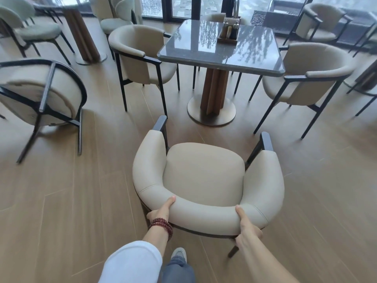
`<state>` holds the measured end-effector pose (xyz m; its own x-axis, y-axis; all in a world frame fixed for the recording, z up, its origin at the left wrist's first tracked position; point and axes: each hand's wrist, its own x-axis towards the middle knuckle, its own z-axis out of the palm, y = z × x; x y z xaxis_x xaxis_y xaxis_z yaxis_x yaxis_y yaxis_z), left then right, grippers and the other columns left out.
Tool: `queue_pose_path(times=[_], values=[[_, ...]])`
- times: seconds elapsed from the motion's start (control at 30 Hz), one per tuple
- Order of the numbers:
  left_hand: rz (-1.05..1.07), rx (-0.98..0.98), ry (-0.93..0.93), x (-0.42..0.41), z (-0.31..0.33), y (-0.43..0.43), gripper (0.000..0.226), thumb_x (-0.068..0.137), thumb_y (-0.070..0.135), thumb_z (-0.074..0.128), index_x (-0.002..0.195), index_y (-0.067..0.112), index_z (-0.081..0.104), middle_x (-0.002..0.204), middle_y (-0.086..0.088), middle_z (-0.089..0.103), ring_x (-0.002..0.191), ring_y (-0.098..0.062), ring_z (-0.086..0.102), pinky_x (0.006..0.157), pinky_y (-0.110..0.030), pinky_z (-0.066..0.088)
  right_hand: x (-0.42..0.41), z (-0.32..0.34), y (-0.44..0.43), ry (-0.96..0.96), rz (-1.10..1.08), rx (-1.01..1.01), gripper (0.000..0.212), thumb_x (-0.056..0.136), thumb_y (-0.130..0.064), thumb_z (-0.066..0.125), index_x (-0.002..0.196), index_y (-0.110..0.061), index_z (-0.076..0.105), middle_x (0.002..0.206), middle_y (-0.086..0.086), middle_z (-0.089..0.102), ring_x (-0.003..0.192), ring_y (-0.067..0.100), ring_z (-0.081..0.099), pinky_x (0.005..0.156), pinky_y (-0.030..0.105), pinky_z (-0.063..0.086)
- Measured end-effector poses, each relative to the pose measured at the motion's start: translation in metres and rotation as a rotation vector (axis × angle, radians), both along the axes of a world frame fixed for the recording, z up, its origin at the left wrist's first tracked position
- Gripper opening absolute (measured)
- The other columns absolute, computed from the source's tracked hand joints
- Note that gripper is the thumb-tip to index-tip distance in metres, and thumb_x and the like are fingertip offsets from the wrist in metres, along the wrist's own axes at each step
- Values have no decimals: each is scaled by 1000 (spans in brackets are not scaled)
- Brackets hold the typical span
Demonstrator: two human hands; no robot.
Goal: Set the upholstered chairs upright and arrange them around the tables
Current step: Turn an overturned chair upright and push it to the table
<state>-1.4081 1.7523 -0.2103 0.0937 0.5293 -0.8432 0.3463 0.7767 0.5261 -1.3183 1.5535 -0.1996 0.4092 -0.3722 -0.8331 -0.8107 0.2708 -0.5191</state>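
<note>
A cream upholstered chair (204, 176) with a black metal frame stands upright in front of me, its open side toward the grey stone-topped table (204, 56). My left hand (162, 210) grips the curved backrest at its left, thumb on top. My right hand (245, 225) grips the backrest at its right, thumb over the padding. Another cream chair (40, 92) lies tipped over on the floor at the left, legs pointing out. Two upright chairs flank the table, one on its left (140, 52) and one on its right (310, 78).
A wooden condiment caddy (228, 34) sits on the table's far side. The table's round pedestal base (211, 112) lies just beyond the held chair. More chairs stand at the far left (30, 27) and far right (322, 21). Windows line the back. Wood floor all round.
</note>
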Motion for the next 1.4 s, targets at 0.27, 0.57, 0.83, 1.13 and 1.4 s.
queue_pose_path(times=[0.27, 0.57, 0.83, 1.13, 1.4], values=[[16, 59, -107, 74, 42, 34, 104, 50, 34, 91, 135, 1, 39, 133, -14, 51, 105, -30, 54, 91, -34, 45, 76, 40, 23, -93, -11, 44, 97, 54, -31, 91, 132, 0, 41, 132, 15, 54, 112, 36, 57, 96, 50, 49], [75, 45, -125, 180, 84, 76, 98, 54, 35, 88, 133, 4, 39, 130, -15, 52, 110, -33, 55, 99, -45, 46, 179, 78, 63, -155, -133, 95, 94, 55, -28, 89, 133, -6, 42, 129, 11, 55, 103, 31, 57, 93, 47, 51], [80, -71, -268, 234, 101, 101, 95, 50, 42, 86, 129, 10, 44, 122, -11, 55, 103, -32, 58, 95, -48, 49, 241, 89, 88, -206, -198, 169, 78, 51, -28, 88, 116, -11, 49, 110, 5, 57, 92, 25, 58, 87, 42, 54], [79, -65, -248, 294, 121, 124, 88, 61, 34, 83, 133, 9, 38, 122, -12, 50, 100, -30, 54, 88, -43, 49, 302, 94, 108, -165, -160, 157, 82, 55, -28, 85, 126, -3, 52, 109, 7, 56, 91, 27, 56, 83, 38, 52], [46, -58, -207, 342, 123, 142, 70, 78, 23, 72, 134, -1, 37, 132, -18, 45, 110, -33, 50, 85, -41, 43, 345, 90, 117, -75, -78, 192, 75, 62, -30, 81, 128, -8, 53, 127, 10, 59, 110, 32, 59, 86, 40, 49]])
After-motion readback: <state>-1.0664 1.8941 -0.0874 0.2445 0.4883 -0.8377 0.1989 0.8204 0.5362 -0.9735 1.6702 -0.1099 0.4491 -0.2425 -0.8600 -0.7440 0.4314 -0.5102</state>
